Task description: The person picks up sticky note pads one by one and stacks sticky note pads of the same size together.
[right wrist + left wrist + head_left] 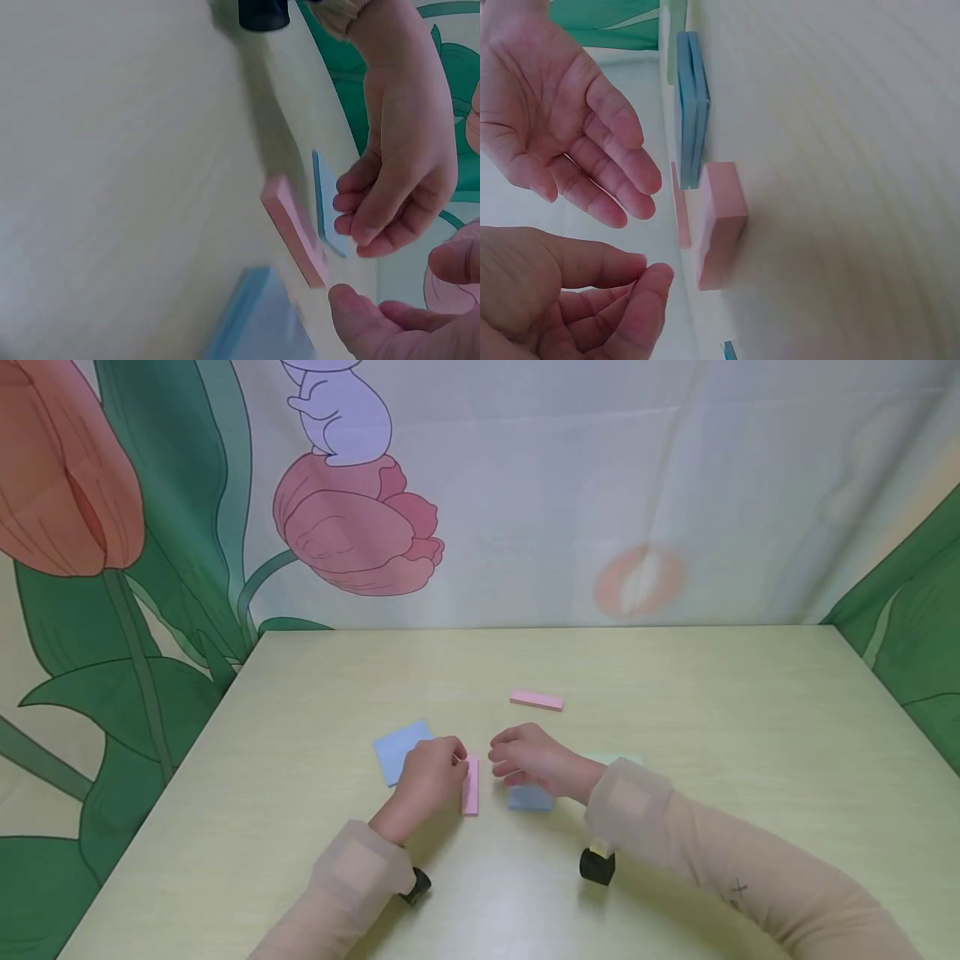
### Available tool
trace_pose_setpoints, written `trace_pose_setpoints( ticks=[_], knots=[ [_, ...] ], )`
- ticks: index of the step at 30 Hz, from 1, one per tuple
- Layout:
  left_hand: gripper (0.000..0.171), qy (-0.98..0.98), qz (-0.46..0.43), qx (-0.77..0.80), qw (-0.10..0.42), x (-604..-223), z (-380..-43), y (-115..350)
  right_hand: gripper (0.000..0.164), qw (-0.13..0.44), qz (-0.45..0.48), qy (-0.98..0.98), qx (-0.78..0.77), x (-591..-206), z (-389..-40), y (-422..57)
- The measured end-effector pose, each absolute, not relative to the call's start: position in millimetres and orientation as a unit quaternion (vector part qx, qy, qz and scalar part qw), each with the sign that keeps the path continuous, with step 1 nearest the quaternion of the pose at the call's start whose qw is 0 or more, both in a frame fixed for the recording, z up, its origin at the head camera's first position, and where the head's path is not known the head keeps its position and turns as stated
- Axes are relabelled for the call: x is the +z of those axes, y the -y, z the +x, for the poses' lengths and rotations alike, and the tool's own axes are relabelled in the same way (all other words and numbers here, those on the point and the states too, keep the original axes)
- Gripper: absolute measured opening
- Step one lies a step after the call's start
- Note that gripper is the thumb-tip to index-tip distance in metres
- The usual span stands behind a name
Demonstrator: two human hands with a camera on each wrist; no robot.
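Our L grip (429,773), fingertips drawn together & empty, sits just beside a pink rect. block (471,793) on the pale-yellow wood-look worktop (712,693). Our R grip (538,758), fingers slack, nothing held, hovers nr a stack of flat light-blue rect. blocks (530,799).

a pale table (750,710) stands before a whitish backdrop (525,510) (creased, printed with large flowers (60,477)).

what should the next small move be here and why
I'd probably open the left hand slightly and lower it onto the nearer pink block: that hand is pinched with nothing visible in it, and the block sits close by, ungripped.
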State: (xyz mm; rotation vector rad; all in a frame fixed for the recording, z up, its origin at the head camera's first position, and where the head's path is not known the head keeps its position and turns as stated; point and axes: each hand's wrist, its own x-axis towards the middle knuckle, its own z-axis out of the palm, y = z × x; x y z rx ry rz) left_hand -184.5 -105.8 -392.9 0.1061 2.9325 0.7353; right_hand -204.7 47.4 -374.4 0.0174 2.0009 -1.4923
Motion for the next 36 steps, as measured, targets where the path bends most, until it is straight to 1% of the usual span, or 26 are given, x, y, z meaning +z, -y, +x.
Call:
trace_pose_setpoints(
  ticks=[5,9,15,19,24,31,36],
  knots=[
    [0.015,-0.964,0.045,0.26,0.031,-390,-191,100,0.039,0.274,-0.025,-0.801,-0.532,-372,-221,-59],
    [0.015,-0.961,0.045,0.273,0.032,-389,-197,94,0.039,0.243,-0.036,-0.823,-0.511,-374,-237,-68],
    [0.016,-0.956,0.05,0.285,0.054,-387,-206,86,0.039,0.22,-0.048,-0.85,-0.476,-371,-254,-80],
    [0.023,-0.947,0.05,0.31,0.074,-387,-212,79,0.04,0.216,-0.055,-0.862,-0.455,-373,-263,-85],
    [0.03,-0.941,0.047,0.327,0.078,-389,-218,70,0.042,0.192,-0.062,-0.88,-0.429,-380,-274,-91],
    [0.03,-0.938,0.042,0.333,0.083,-391,-224,60,0.04,0.165,-0.041,-0.892,-0.419,-383,-283,-96],
    [0.031,-0.921,0.039,0.373,0.103,-395,-231,56,0.039,0.154,-0.041,-0.899,-0.407,-384,-287,-94]
  ],
)
